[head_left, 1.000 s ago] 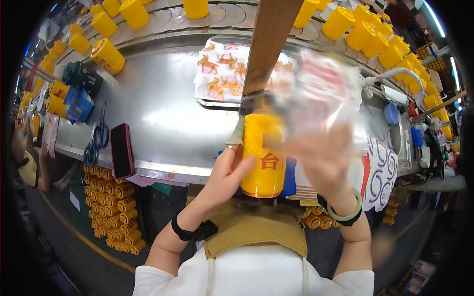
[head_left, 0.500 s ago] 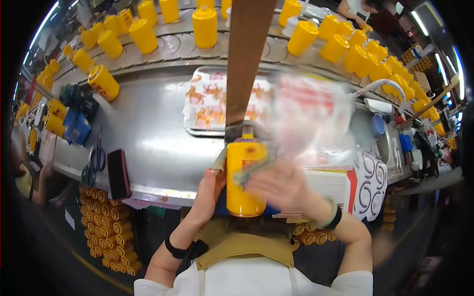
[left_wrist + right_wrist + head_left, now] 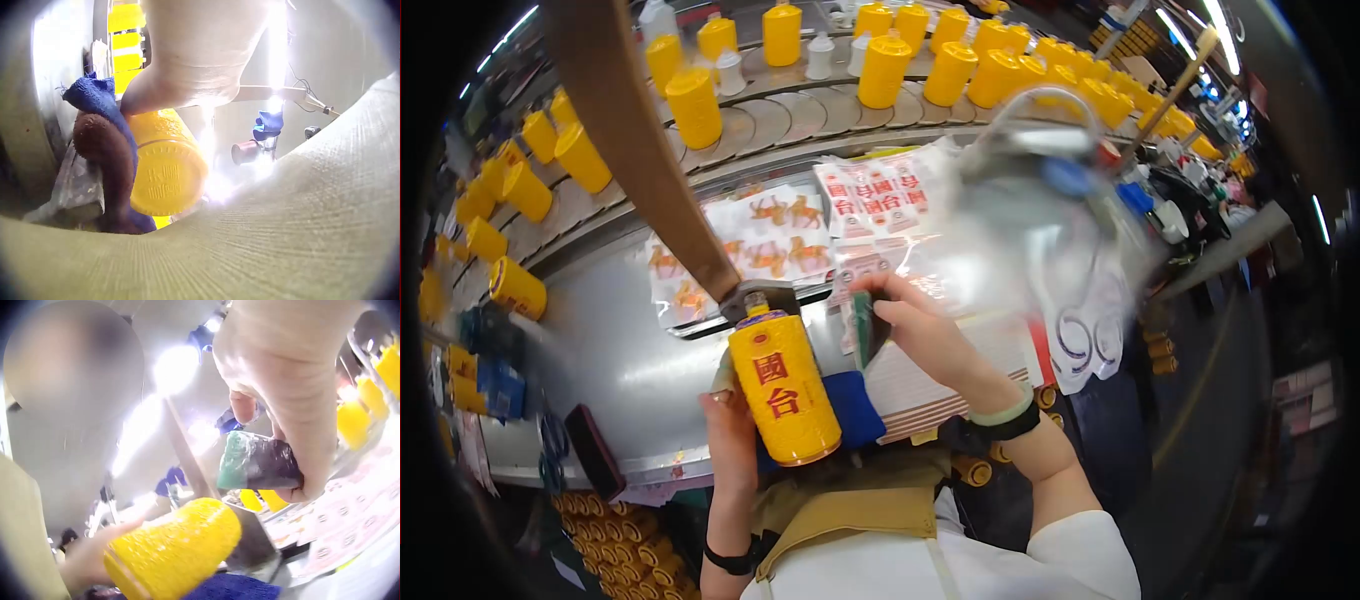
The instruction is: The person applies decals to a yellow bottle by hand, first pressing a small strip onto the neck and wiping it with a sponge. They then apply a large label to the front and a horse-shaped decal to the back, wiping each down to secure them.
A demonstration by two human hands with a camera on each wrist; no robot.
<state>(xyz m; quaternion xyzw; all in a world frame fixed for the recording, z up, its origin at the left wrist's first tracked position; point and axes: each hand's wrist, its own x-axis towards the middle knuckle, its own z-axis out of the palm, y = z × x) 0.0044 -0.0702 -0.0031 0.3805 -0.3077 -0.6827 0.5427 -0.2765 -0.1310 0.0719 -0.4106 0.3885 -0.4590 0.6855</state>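
Observation:
In the head view, a yellow bottle (image 3: 808,430) with red characters stands tilted at the holder below the brown post. My left hand (image 3: 732,435) grips its left side, some fingers hidden behind it. The left wrist view shows the bottle's round base (image 3: 169,181) beneath the hand (image 3: 187,56). Right of the bottle, apart from it, my right hand (image 3: 935,345) pinches a small green and dark pad (image 3: 863,325). That pad (image 3: 256,464) hangs from the fingers above the bottle (image 3: 175,550) in the right wrist view.
A brown post (image 3: 635,140) rises by the bottle. Beyond lie sheets of horse stickers (image 3: 785,258) and red-character stickers (image 3: 875,200). A blue cloth (image 3: 857,410) and stacked sheets (image 3: 960,370) are to the right, a phone (image 3: 593,452) to the left. Yellow bottles (image 3: 885,72) line the conveyor.
My right hand has moved off the bottle's front to the right with the pad, uncovering the red characters. The left hand stays at the bottle's side. The head view has turned and shifted.

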